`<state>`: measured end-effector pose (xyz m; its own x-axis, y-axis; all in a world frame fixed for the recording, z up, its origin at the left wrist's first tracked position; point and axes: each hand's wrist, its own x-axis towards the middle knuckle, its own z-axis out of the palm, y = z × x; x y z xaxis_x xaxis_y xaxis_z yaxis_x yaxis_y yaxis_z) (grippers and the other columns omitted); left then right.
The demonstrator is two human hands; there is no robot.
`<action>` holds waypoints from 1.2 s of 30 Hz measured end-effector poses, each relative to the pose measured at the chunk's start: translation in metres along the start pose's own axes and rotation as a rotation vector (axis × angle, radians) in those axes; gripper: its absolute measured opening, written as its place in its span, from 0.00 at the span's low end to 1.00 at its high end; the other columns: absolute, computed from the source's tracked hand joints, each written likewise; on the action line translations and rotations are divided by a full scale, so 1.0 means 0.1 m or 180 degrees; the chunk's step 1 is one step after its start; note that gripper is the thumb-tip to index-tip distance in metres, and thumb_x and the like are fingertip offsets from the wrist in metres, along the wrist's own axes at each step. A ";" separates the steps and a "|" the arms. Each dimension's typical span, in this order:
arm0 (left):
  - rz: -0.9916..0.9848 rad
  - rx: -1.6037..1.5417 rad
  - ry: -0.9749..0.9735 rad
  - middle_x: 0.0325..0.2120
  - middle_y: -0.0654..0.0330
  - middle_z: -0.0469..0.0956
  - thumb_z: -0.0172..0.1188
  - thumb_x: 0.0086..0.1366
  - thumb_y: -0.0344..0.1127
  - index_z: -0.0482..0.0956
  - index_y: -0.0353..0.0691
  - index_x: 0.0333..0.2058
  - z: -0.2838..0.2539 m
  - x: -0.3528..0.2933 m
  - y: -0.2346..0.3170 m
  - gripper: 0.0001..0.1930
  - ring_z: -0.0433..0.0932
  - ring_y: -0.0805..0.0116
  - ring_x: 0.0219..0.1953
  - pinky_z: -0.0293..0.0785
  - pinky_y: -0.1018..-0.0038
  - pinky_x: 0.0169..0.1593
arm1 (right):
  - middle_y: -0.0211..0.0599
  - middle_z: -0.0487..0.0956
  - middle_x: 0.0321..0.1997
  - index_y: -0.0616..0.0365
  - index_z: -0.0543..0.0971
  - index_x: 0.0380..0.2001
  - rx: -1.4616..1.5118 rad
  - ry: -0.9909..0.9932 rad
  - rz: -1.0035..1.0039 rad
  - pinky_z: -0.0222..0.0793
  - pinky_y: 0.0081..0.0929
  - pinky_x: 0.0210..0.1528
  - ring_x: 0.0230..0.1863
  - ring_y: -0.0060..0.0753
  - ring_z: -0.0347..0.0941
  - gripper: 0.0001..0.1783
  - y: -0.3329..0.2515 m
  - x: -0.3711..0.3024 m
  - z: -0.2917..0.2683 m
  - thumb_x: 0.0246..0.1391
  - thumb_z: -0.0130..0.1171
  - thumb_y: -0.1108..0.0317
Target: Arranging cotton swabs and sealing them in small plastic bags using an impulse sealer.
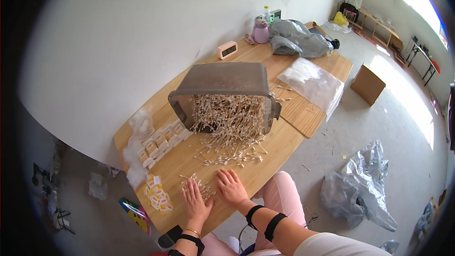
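White swabs [204, 190] around our left hand [195, 205], right hand [232, 189] beside: both flattish, nothing visibly gripped. Seems we're gathering; next move calls for bunching them.

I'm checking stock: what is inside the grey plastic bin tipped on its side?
The grey plastic bin holds a heap of white-tipped cotton swabs, some spilling onto the light wooden table. Whatever lies deeper is covered by the heap.

The left hand [195, 204] and right hand [231, 188], palms down, fingers extended, are side by side near the front edge of the desk [277, 151].
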<state>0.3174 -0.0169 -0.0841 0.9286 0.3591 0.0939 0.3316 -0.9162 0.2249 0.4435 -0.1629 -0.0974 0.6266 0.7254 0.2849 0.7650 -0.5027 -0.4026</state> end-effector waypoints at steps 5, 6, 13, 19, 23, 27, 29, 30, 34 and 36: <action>0.0210 0.0277 -0.0336 0.73 0.43 0.45 0.59 0.64 0.54 0.52 0.36 0.72 0.10 -0.07 0.05 0.45 0.40 0.45 0.76 0.32 0.47 0.75 | 0.40 0.69 0.67 0.58 0.73 0.60 0.0060 -0.0020 0.0034 0.46 0.46 0.77 0.74 0.41 0.56 0.26 -0.01 0.01 -0.05 0.61 0.52 0.57; 0.0137 0.0272 -0.0355 0.73 0.43 0.46 0.58 0.65 0.53 0.52 0.36 0.71 0.08 -0.05 0.08 0.44 0.40 0.45 0.76 0.32 0.46 0.75 | 0.40 0.68 0.67 0.58 0.73 0.60 0.0059 -0.0028 0.0055 0.46 0.46 0.76 0.74 0.41 0.56 0.27 -0.01 0.01 -0.04 0.61 0.52 0.57; -0.0010 0.0399 -0.0294 0.74 0.44 0.44 0.58 0.65 0.56 0.50 0.36 0.72 0.06 0.11 0.05 0.46 0.39 0.46 0.76 0.31 0.46 0.75 | 0.40 0.69 0.67 0.58 0.73 0.60 0.0034 -0.0006 0.0030 0.46 0.45 0.76 0.74 0.41 0.56 0.27 0.00 0.01 0.00 0.61 0.52 0.57; -0.0139 0.0298 -0.0248 0.74 0.43 0.44 0.58 0.63 0.61 0.48 0.37 0.73 0.01 0.22 0.07 0.50 0.39 0.46 0.76 0.31 0.48 0.76 | 0.41 0.68 0.67 0.58 0.73 0.60 -0.0004 0.0012 0.0004 0.47 0.46 0.76 0.73 0.41 0.57 0.27 0.02 0.00 0.02 0.61 0.52 0.56; -0.0174 0.0252 0.0139 0.72 0.41 0.47 0.62 0.59 0.61 0.46 0.37 0.73 0.02 0.33 -0.07 0.54 0.43 0.45 0.75 0.33 0.47 0.76 | 0.41 0.68 0.68 0.58 0.73 0.60 -0.0014 -0.0010 -0.0019 0.46 0.46 0.76 0.73 0.40 0.57 0.27 0.00 0.00 0.01 0.62 0.52 0.56; -0.0143 0.0375 -0.0126 0.69 0.40 0.54 0.65 0.58 0.59 0.45 0.37 0.73 -0.06 0.31 0.02 0.55 0.49 0.45 0.73 0.35 0.47 0.75 | 0.42 0.69 0.67 0.60 0.75 0.57 0.0121 0.0146 -0.0006 0.46 0.46 0.76 0.73 0.42 0.57 0.26 0.02 0.00 0.02 0.60 0.52 0.57; -0.0143 0.0403 -0.0181 0.69 0.40 0.55 0.65 0.58 0.60 0.45 0.37 0.73 -0.09 0.22 0.06 0.55 0.51 0.45 0.72 0.37 0.46 0.75 | 0.42 0.69 0.67 0.60 0.75 0.57 0.0097 0.0112 0.0003 0.46 0.46 0.76 0.73 0.41 0.57 0.26 0.02 0.00 0.01 0.60 0.52 0.57; -0.0156 0.0431 -0.0230 0.68 0.41 0.57 0.65 0.58 0.60 0.46 0.37 0.72 -0.11 0.17 0.08 0.55 0.53 0.45 0.71 0.38 0.46 0.75 | 0.42 0.69 0.67 0.60 0.75 0.57 0.0075 0.0075 -0.0001 0.46 0.46 0.76 0.73 0.41 0.56 0.26 0.01 0.00 0.00 0.60 0.52 0.57; -0.0369 0.0527 -0.0372 0.68 0.42 0.57 0.65 0.58 0.60 0.46 0.37 0.72 -0.17 0.01 0.18 0.54 0.54 0.44 0.70 0.40 0.45 0.74 | 0.41 0.68 0.68 0.59 0.75 0.57 0.0125 0.0065 0.0006 0.46 0.46 0.76 0.74 0.41 0.56 0.26 -0.02 0.01 -0.03 0.59 0.52 0.57; -0.0574 0.0594 -0.0510 0.67 0.42 0.58 0.63 0.58 0.63 0.48 0.37 0.72 -0.21 -0.02 0.24 0.54 0.56 0.45 0.69 0.43 0.45 0.73 | 0.40 0.68 0.68 0.58 0.72 0.60 0.0102 -0.0097 0.0053 0.46 0.45 0.76 0.74 0.40 0.56 0.27 -0.01 0.01 -0.05 0.60 0.52 0.56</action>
<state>0.3196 -0.0359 -0.0582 0.8615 0.5000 -0.0889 0.5047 -0.8624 0.0406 0.4442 -0.1638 -0.0924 0.6341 0.7312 0.2514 0.7490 -0.5000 -0.4347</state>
